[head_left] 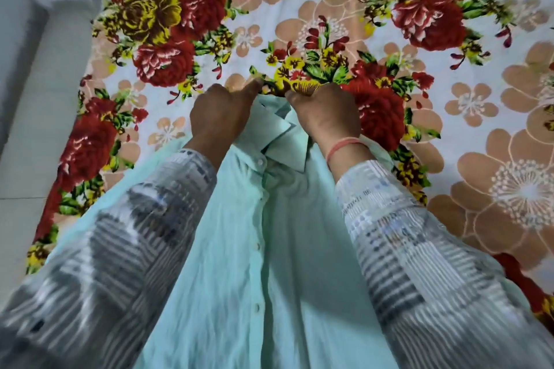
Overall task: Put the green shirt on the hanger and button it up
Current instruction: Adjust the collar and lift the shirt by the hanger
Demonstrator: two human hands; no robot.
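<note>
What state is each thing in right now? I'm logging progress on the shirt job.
Green shirt: lying front up on the floral bedsheet, placket looks closed; whether buttoned cannot be told.
Collar: folded down, points showing.
Left hand: gripping the shirt at the collar.
Right hand: gripping the shirt at the collar.
Hanger: hidden or absent; cannot tell.
</note>
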